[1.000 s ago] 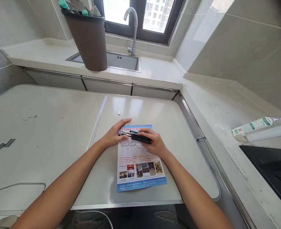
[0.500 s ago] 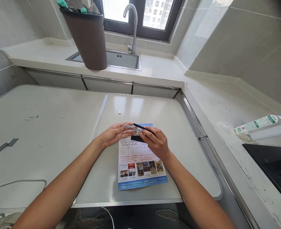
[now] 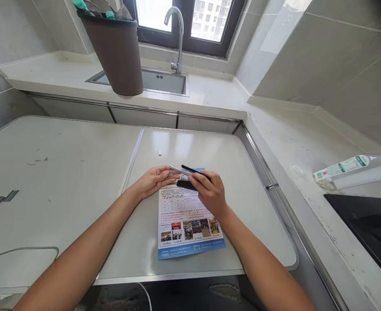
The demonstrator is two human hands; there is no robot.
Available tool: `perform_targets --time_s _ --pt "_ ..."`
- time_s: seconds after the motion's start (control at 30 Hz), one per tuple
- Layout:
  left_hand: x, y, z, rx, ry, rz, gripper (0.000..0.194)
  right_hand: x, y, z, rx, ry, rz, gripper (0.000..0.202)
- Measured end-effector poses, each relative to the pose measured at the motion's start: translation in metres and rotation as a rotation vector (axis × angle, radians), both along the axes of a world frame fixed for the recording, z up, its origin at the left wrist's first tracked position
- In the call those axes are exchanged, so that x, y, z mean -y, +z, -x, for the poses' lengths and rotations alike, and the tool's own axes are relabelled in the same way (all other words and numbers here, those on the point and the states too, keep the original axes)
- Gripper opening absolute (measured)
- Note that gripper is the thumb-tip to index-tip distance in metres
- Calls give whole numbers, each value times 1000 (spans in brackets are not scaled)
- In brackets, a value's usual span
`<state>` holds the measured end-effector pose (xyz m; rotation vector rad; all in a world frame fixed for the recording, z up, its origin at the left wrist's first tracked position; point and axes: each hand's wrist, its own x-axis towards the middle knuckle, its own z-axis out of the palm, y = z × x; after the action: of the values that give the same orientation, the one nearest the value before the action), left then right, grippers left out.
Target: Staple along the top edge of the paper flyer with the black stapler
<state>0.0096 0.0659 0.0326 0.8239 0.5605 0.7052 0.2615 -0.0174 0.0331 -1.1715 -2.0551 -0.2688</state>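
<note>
My right hand [image 3: 210, 192] is closed around an opened stapler [image 3: 187, 185], above a printed sheet [image 3: 190, 220]. The stapler's black top arm, silver metal strip and black lower part spread apart and point left. My left hand [image 3: 156, 181] is turned partly palm up, its fingers stretched toward the tip of the metal strip. The left fingertips are at or just beside that tip; I cannot tell if they touch it. The sheet lies flat on the white table, with a blue lower band, small photos and lines of text. My right fingers hide part of the stapler.
A small white block [image 3: 160, 152] lies on the table [image 3: 112, 242] beyond my hands. Grey strips [image 3: 4, 198] and a cable [image 3: 31, 249] are at left. A brown bin [image 3: 119, 56] stands by the sink [image 3: 164, 82]. A bottle [image 3: 342, 170] lies on the right counter.
The whole view has shifted slightly. My right hand holds the stapler at a slightly different tilt, and my left hand stays close to its tip.
</note>
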Motion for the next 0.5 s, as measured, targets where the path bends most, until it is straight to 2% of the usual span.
perform_targets --time_s 0.07,0.17,0.27,0.37,0.5 --pt "-2 -2 0 -63 100 -11 35 -2 4 -4 -184 -79 43 42" --pt "-6 -3 -1 -151 323 -111 37 -6 8 -12 -461 -164 189 23" --pt "-7 -2 -1 -211 458 -233 40 -12 4 -19 -590 -9 430 23" --pt "-4 -1 -1 -246 463 -347 41 -16 -4 -18 -593 162 617 28" --pt "0 0 -2 -291 401 -441 37 -19 -7 -11 -455 207 683 23"
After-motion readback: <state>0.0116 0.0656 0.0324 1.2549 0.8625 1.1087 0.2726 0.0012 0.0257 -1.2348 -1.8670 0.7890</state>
